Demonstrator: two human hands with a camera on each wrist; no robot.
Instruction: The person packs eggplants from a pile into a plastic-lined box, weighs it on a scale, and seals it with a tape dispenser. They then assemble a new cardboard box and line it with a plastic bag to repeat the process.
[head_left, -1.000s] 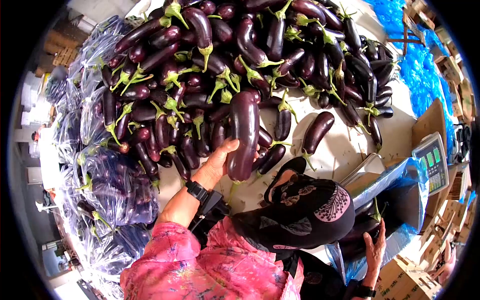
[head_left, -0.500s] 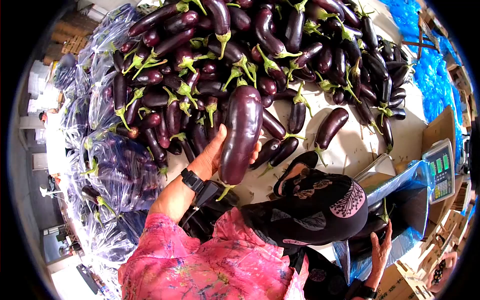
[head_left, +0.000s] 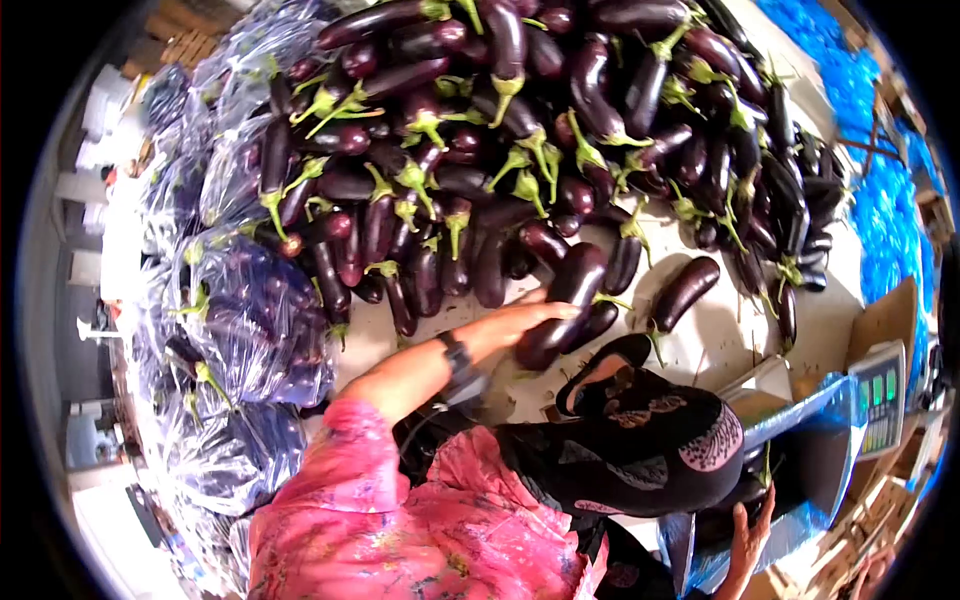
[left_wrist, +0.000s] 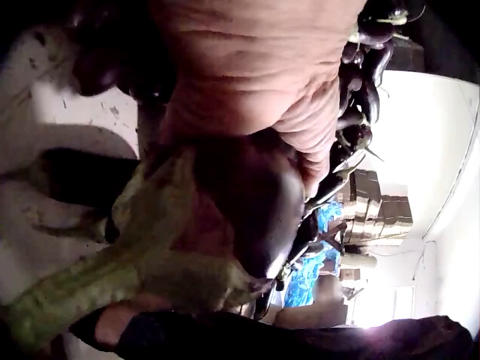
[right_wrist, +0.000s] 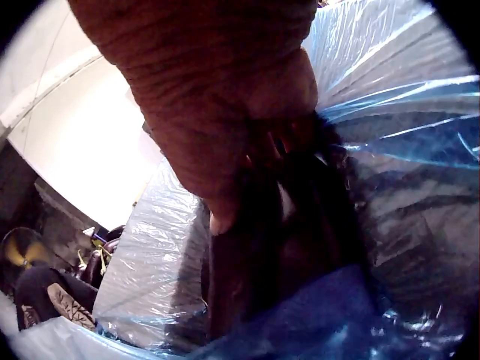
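Note:
My left hand [head_left: 537,312] grips a large, glossy dark purple eggplant [head_left: 575,285] low over the table, its body tilted. In the left wrist view, the eggplant's green stem [left_wrist: 82,289] and cap point toward the camera, under the palm. My right hand [head_left: 750,530] is inside a box lined with blue plastic [head_left: 790,520], thumb and fingers around the end of a dark eggplant [head_left: 745,487]. In the right wrist view, deep shadow hides most of that hand's fingers [right_wrist: 281,139].
A big heap of eggplants [head_left: 460,190] covers the far side of the white table [head_left: 640,300], with a lone eggplant [head_left: 685,292] nearer. Clear bags of eggplants [head_left: 250,310] line the left. A scale [head_left: 880,400] stands beside the box; blue plastic sheeting [head_left: 890,220] lies beyond.
My left hand has lowered the eggplant from upright to tilted near the table, turning it and moving right. The view has shifted, and my right hand stays in the box.

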